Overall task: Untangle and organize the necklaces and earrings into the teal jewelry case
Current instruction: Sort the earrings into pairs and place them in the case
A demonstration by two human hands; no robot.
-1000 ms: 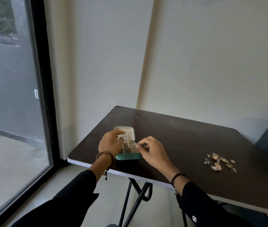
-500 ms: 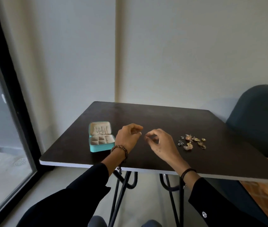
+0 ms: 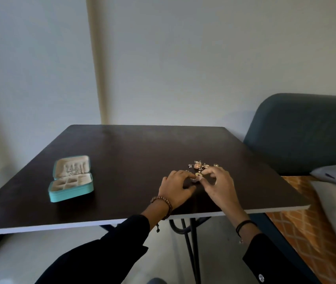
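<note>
Left hand [image 3: 174, 188]: over the right half of the dark table [image 3: 132, 156], fingers loosely bent, tips down at the near edge of the loose jewelry pile [image 3: 201, 166]; nothing seen gripped. Right hand [image 3: 221, 188]: just beside the left, thumb and forefinger drawn close together at a small gold piece [image 3: 198, 175] on the pile's near side; whether it is pinched or merely touched is too small to tell. Loose jewelry pile: gold, pinkish and silvery pieces clustered on the table, met by both sets of fingertips, well apart from the case; single items, and whether any chain is among them, cannot be made out. Teal jewelry case [image 3: 60, 196]: open, on the table's left half, lid [image 3: 71, 160] leaning back; a few silvery pieces show against the lid lining, something small in a right-hand tray compartment, other compartments look bare. Status, as judged: partly done. Some items are housed; the pile is yet to be picked apart and carried across. Step in hand appears to be choosing the next piece. Blue chair [image 3: 306, 130]: beyond the table's right edge.
</note>
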